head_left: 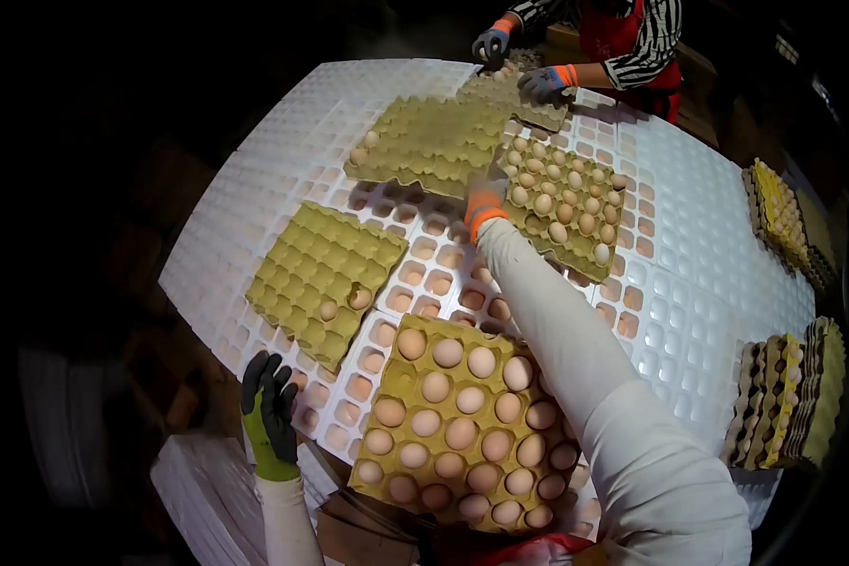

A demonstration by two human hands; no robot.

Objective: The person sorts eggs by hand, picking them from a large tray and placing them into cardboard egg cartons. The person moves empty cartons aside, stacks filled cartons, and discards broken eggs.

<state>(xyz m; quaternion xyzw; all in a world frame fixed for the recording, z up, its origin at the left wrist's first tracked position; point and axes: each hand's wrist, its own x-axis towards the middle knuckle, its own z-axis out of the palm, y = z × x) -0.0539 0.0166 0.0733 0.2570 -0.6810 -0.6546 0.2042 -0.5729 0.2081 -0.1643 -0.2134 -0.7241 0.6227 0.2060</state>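
Observation:
My right hand [487, 196], in a grey glove with an orange cuff, reaches across the table between a mostly empty yellow tray [434, 137] and a tray of eggs [564, 198]. Its fingers are blurred. Below my left forearm's side of the table, my left hand [272, 401], in a black and green glove, hangs at the near edge with its fingers apart and nothing in it. Beside it lies a yellow tray [325, 274] with two eggs. A nearly full egg tray [462, 424] is closest to me.
White plastic trays [693, 255] with square pockets cover the table, some holding eggs. Across the table, a co-worker in a red apron [632, 47] handles eggs at a grey tray [524, 94]. Stacked trays [783, 401] stand at the right edge.

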